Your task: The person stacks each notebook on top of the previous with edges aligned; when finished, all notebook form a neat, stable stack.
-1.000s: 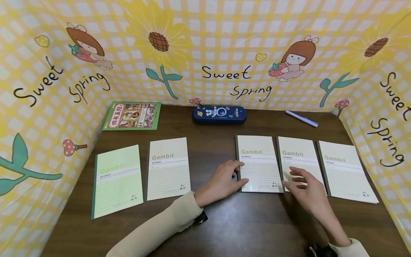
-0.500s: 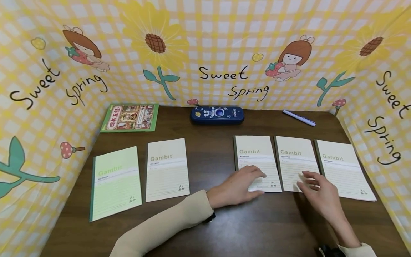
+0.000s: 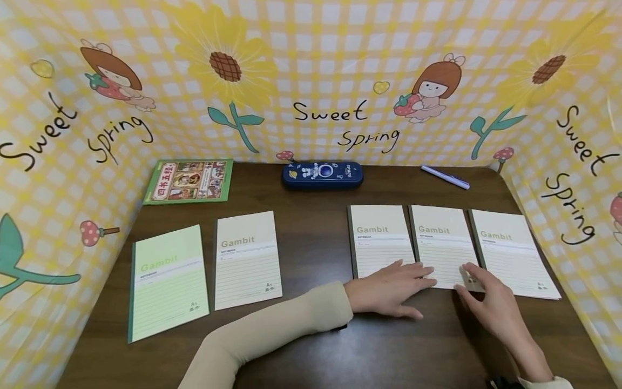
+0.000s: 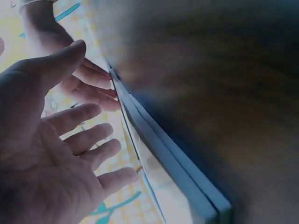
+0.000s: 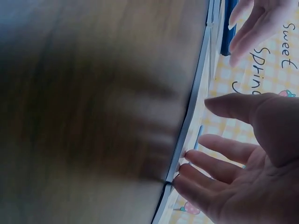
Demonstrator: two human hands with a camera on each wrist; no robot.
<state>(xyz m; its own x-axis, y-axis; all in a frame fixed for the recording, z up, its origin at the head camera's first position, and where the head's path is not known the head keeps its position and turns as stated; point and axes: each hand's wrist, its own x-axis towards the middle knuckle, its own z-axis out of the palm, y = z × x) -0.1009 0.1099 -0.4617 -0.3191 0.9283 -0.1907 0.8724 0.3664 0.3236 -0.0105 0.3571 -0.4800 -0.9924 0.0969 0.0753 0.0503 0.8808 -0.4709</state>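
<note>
Three cream Gambit notebooks with dark spines lie in a row on the right of the table: the left notebook (image 3: 381, 248), the middle notebook (image 3: 439, 246) and the right notebook (image 3: 510, 259). My left hand (image 3: 386, 289) spreads over the left notebook's lower part, its fingertips reaching the middle notebook's lower left corner. My right hand (image 3: 498, 305) has its thumb and fingers relaxed and apart at the middle notebook's lower right corner. From the left wrist, the palm (image 4: 51, 163) faces the notebook edges with nothing in it. In the right wrist view the fingers (image 5: 219, 165) are extended beside a notebook edge.
A green Gambit notebook (image 3: 167, 292) and another cream notebook (image 3: 248, 265) lie on the left. Along the back are a green picture book (image 3: 189, 181), a dark blue pencil case (image 3: 323, 175) and a lilac pen (image 3: 444, 177). A yellow checked cloth (image 3: 311, 65) encloses the table.
My left hand has moved right, from the left notebook's spine across its lower part to the middle notebook. The right hand has shifted slightly right and down. The head view has turned slightly.
</note>
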